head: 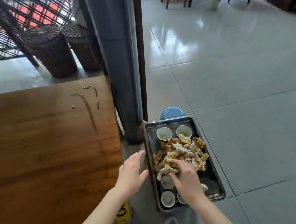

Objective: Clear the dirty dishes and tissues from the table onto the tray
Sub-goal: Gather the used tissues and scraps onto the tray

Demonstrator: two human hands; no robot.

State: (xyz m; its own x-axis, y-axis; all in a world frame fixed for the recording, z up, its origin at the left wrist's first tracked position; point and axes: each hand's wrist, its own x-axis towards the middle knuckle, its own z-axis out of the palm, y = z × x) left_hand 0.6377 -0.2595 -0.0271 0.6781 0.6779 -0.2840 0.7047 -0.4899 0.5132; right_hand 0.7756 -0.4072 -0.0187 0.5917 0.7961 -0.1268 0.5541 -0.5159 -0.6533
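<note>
My right hand is down in the long shiny metal tray, with its fingers spread and resting on the pile of crumpled, sauce-stained white tissues in the middle of the tray; I cannot tell if it is pinching any of them. My left hand is open wide with nothing in it, just beside the tray's left edge. The tissues look soft, light and greasy, so I think they would squash easily and are best scooped from the top of the heap. Small round white cups stand at the far end of the tray, and more of them at the near end (they look hard and could chip, so I would lift each by its rim). The brown wooden table to the left has only smears and crumbs near its far right corner, so the clearing looks almost done.
</note>
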